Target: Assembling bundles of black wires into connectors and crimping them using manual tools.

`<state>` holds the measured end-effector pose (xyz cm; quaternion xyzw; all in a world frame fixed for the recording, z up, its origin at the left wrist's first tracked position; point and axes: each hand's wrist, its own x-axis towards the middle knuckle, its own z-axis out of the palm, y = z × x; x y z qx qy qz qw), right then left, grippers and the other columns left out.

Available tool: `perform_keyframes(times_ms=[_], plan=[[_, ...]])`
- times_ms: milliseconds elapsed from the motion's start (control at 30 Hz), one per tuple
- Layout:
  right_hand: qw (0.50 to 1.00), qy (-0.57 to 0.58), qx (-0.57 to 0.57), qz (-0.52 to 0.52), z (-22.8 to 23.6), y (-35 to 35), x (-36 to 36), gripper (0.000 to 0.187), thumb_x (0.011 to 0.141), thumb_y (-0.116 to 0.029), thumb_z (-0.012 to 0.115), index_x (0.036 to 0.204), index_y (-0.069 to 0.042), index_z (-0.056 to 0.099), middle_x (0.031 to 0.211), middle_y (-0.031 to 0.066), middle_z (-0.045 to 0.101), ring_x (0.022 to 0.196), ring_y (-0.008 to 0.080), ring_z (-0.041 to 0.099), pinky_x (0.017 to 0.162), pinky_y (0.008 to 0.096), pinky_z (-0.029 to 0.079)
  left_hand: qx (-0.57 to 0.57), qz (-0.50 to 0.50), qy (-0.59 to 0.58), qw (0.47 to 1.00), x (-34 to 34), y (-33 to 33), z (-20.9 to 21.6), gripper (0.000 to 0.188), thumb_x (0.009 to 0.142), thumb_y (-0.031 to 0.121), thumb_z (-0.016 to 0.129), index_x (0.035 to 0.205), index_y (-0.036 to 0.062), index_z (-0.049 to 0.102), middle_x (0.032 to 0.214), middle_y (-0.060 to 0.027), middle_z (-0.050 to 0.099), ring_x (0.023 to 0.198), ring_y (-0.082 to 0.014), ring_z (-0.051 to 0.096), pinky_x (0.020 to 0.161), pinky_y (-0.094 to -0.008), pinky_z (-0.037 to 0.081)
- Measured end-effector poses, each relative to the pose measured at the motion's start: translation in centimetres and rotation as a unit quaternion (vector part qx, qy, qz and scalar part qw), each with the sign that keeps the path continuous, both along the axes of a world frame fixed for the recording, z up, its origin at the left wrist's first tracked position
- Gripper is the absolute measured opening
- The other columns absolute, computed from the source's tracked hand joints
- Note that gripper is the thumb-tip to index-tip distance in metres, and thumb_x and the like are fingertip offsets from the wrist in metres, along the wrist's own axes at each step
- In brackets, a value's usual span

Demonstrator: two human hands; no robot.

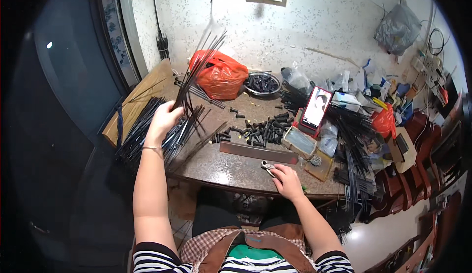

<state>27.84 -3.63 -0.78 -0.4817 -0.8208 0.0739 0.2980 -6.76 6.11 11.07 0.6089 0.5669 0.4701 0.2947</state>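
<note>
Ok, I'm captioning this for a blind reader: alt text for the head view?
A left hand holds up a bundle of thin black rods over a cluttered table; the right hand rests on pliers, short black pieces beyond.

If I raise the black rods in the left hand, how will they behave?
The rods look springy rather than floppy, since their long free ends stand up above the left hand. They may sway and splay, as the tips already fan apart. Each is probably light, judging by how thin it is.
</note>
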Motion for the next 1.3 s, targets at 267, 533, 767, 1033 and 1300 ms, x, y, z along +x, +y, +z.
perform_keyframes(times_ms=[267,533,767,1033,1300], plan=[[0.999,0.034,-0.009,0.014,-0.4,0.6,1.1,0.024,0.063,-0.008,0.055,0.087,-0.007,0.054,0.096,0.0072,0.049,0.088,0.0253,0.045,0.074,0.0332,0.037,0.231,0.075,0.017,0.970,8.2,3.3,7.4,0.008,0.075,0.009,0.045,0.075,0.0014,0.047,0.061,-0.0007,0.046,0.054,-0.0064,0.040,0.047,-0.0192,0.034],[0.999,0.019,0.003,-0.048,0.2,-1.0,4.9,0.023,0.062,-0.008,0.054,0.085,-0.007,0.055,0.094,0.0071,0.051,0.087,0.0241,0.046,0.073,0.0329,0.037,0.134,0.076,-0.190,0.970,16.0,1.0,9.5,0.019,0.072,0.016,0.050,0.075,-0.0026,0.048,0.063,-0.0126,0.052,0.059,-0.0179,0.049,0.056,-0.0295,0.038],[0.997,0.042,-0.014,0.065,4.3,-1.8,-0.6,0.023,0.066,-0.012,0.055,0.087,-0.005,0.054,0.093,0.0099,0.052,0.087,0.0252,0.048,0.076,0.0327,0.038,0.045,-0.030,-0.295,0.954,16.3,-0.2,-0.2,0.015,0.067,0.009,0.058,0.068,0.0038,0.044,0.054,0.0006,0.043,0.039,-0.0076,0.040,0.036,-0.0197,0.033],[0.969,0.222,0.105,-0.033,7.8,1.3,-9.0,0.063,0.068,-0.025,0.056,0.113,0.004,0.023,0.099,0.0235,0.043,0.079,0.0344,0.048,0.066,0.0384,0.040,0.023,-0.069,-0.418,0.905,19.7,-3.4,4.6,0.032,0.065,-0.001,0.055,0.086,0.0049,0.032,0.064,-0.0014,0.043,0.043,-0.0086,0.039,0.038,-0.0211,0.034],[0.558,0.638,-0.488,0.209,7.3,-0.8,-6.7,0.024,0.082,-0.026,0.036,0.077,-0.004,0.043,0.039,-0.0018,0.028,0.027,0.0089,0.027,0.036,0.0226,0.031,-0.226,-0.304,-0.370,0.848,17.0,-5.2,0.7,0.016,0.072,0.014,0.054,0.079,0.0017,0.047,0.068,-0.0077,0.053,0.061,-0.0162,0.054,0.058,-0.0266,0.046]])
